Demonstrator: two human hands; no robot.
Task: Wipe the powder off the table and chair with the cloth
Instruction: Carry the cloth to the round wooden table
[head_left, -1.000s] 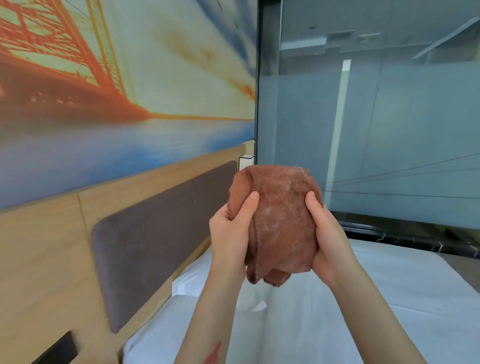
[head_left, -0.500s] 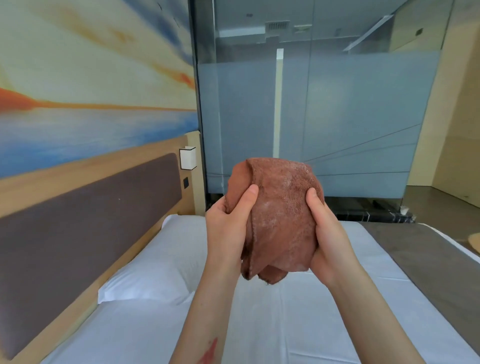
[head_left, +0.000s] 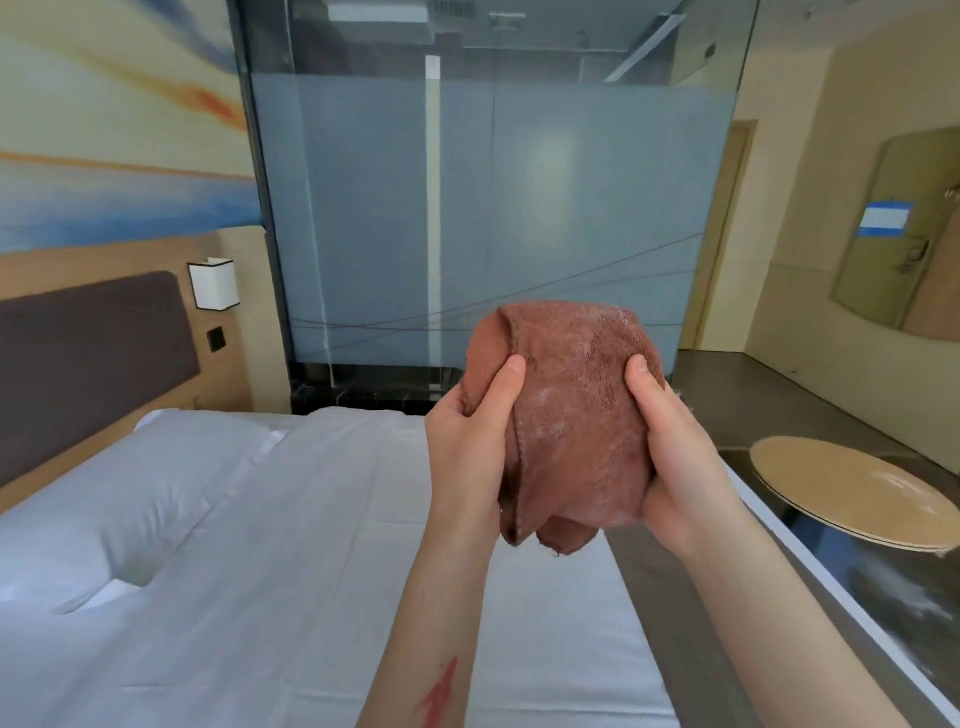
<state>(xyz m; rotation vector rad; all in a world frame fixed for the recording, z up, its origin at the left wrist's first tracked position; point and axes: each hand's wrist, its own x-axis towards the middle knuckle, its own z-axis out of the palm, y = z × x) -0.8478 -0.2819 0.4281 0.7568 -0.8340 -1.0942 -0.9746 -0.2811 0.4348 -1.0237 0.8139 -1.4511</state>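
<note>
Hands, left and right, grip the bunched cloth above the bed; view has swung right, revealing the round worktop beside it.

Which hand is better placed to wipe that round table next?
Probably the right hand. Both hands grip the cloth, but the round table lies to the right, on that hand's side; the left hand would have to cross over.
</note>
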